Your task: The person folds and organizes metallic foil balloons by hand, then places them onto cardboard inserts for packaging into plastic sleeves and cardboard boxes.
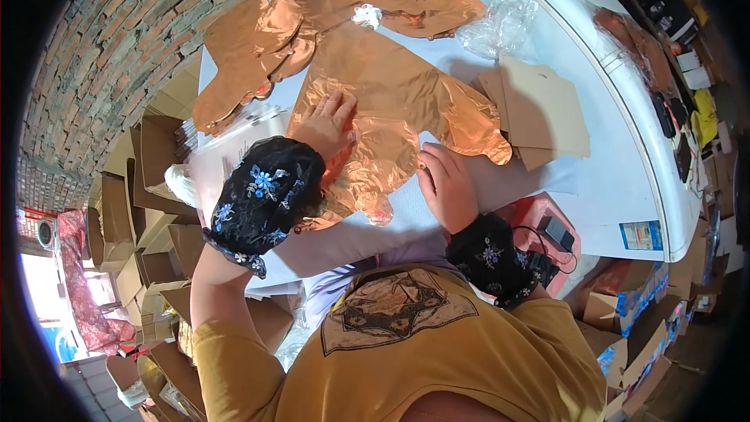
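Observation:
A flat copper-coloured foil balloon (383,86), wrinkled and shiny, lies across the white work surface (391,242) in front of me. My left hand (324,123) rests on its left part, fingers stretched out over the foil. At the balloon's lower right edge is my right hand (448,191), its fingers loosely bent and the fingertips right by the foil. Black embroidered sleeve covers sit on both forearms. More copper foil balloons (250,62) lie piled behind, with a small white bundle (367,16) on top of them.
Brown cardboard sheets (543,109) and a crumpled clear plastic bag (500,19) lie to the right, beside a white appliance (656,133). Open cardboard boxes (160,156) stack up at left. A pink container (547,223) holding a dark device stands at my right.

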Demonstrator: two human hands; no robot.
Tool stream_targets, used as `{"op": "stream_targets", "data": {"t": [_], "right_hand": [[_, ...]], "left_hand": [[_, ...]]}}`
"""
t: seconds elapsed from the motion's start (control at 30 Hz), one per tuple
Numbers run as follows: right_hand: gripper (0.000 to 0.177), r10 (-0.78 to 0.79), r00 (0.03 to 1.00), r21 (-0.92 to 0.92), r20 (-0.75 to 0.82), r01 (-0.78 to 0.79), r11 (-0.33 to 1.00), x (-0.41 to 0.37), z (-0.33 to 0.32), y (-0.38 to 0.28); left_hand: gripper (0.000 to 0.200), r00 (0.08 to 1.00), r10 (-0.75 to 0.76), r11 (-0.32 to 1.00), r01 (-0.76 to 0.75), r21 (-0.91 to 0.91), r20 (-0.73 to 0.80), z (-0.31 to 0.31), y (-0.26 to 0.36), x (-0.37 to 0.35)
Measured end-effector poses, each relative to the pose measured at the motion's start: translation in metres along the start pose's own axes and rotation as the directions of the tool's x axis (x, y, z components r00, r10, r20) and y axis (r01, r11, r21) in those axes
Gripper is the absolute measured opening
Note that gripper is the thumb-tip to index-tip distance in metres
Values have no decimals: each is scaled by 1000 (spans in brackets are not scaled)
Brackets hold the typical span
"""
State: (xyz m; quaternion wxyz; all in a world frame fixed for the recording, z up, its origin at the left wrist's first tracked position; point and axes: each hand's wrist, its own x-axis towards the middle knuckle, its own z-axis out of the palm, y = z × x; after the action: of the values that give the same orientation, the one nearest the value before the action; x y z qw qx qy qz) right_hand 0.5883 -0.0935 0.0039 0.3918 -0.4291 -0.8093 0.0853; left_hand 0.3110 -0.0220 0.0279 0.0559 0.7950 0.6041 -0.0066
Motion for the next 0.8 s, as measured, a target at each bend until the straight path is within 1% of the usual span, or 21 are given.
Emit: {"op": "stream_targets", "data": {"t": [0.1, 0.23, 0.43, 0.53, 0.63, 0.67, 0.73, 0.8], "right_hand": [[29, 4, 1000, 0, 2, -4, 1000, 0, -1, 0], [29, -14, 1000, 8, -19, 15, 1000, -1, 1, 3], [24, 24, 997, 98, -67, -18, 995, -3, -1, 6], [24, 27, 999, 143, -45, -20, 989, 5, -18, -1], [25, 42, 999, 106, 4, -42, 993, 39, -55, -5], [25, 75, 997, 138, 17, -77, 987, 58, -64, -5], [24, 155, 981, 175, 117, -174, 969, 94, -70, 25], [24, -49, 998, 87, 34, 45, 995, 149, -74, 49]], "left_hand": [[73, 1000, 2, 1000, -2, 0, -13, 3, -2, 1], [69, 999, 6, 999, -8, -53, -32, -5, -3, -1], [62, 993, 3, 996, -14, -91, -116, -26, -15, -12], [61, 988, 27, 994, -43, -105, -150, -37, -23, -28], [63, 981, 72, 992, -89, -88, -181, -40, -28, -46], [64, 987, 41, 993, -57, -103, -153, -40, -29, -50], [65, 987, 46, 992, -63, -109, -154, -42, -32, -57], [64, 985, 39, 990, -62, -130, -171, -46, -32, -65]]}}
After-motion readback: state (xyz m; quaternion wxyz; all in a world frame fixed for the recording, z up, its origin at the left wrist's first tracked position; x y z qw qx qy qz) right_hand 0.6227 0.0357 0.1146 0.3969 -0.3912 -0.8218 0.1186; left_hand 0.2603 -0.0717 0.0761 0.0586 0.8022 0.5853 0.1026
